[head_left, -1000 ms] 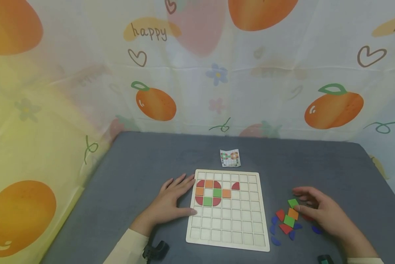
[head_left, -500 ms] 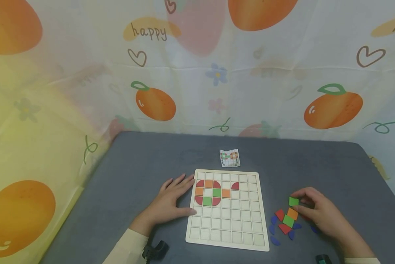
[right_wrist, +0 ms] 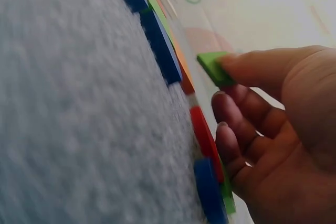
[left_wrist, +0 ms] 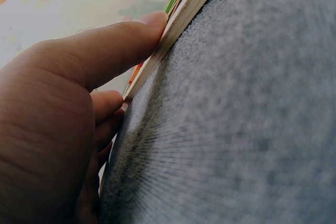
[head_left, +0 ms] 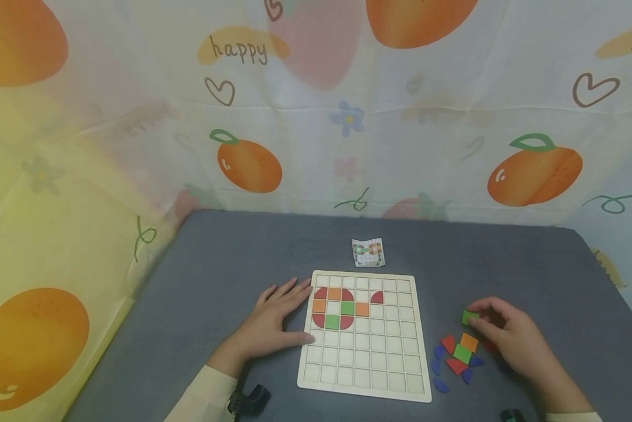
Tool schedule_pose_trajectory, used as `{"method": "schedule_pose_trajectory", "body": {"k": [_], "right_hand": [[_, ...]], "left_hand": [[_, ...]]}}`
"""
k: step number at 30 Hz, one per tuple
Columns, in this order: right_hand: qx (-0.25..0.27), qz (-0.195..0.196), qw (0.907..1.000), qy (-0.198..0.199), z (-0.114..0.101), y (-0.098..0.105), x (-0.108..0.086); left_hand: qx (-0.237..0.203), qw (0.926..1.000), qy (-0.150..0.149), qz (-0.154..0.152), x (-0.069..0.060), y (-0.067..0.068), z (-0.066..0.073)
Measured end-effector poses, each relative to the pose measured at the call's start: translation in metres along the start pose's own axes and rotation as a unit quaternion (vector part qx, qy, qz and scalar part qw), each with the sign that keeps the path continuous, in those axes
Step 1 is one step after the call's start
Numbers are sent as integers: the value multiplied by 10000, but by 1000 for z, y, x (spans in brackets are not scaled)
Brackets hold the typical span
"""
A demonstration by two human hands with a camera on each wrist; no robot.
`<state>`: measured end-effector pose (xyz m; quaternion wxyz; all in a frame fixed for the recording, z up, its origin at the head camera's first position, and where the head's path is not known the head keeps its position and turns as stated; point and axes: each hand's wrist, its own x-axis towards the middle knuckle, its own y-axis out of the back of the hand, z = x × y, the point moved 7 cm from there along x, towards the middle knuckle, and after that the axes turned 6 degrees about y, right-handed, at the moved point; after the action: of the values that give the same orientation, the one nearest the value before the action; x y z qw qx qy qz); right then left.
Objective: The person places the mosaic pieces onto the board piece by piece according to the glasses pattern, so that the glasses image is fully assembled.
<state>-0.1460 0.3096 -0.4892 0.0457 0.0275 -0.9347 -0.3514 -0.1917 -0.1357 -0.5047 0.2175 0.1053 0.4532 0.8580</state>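
Between thumb and fingertips my right hand (head_left: 511,337) pinches a green square tile (head_left: 469,317), raised off the table in the right wrist view (right_wrist: 212,66). Below it lie loose pieces: an orange square (head_left: 469,342), another green square (head_left: 462,353), red pieces (head_left: 456,366) and several blue ones (head_left: 441,385). My left hand (head_left: 271,325) rests at the left edge of the wooden grid board (head_left: 363,363), fingers extended, thumb on its rim. Red rounded pieces, orange squares and green squares fill some cells at the board's upper left; a lone red piece (head_left: 377,298) sits farther right.
A small printed card (head_left: 368,252) with a coloured grid pattern lies behind the board. The grey table (head_left: 231,246) ends at a fruit-patterned cloth (head_left: 305,146). Black wrist devices (head_left: 250,400) show near both sleeves.
The right hand has lifted the green square tile up and away from the orange square it lay beside. The left hand and the board have stayed put.
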Motion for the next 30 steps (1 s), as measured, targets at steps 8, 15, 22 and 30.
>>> {"method": "schedule_pose_trajectory", "body": {"k": [8,15,22,30], "right_hand": [[193,337,9982,456,-24,-6,3],[478,315,9971,500,-37,-17,6],[489,280,9973,478,-49,-25,14],[470,115,9961,737,-65,-41,30]], "left_hand": [[-34,10000,-47,7,-1,1,2],[-52,10000,-78,6,-1,1,2],[-55,10000,-33,-33,-1,2,3],[-38,10000,-31,-43,0,0,1]]}}
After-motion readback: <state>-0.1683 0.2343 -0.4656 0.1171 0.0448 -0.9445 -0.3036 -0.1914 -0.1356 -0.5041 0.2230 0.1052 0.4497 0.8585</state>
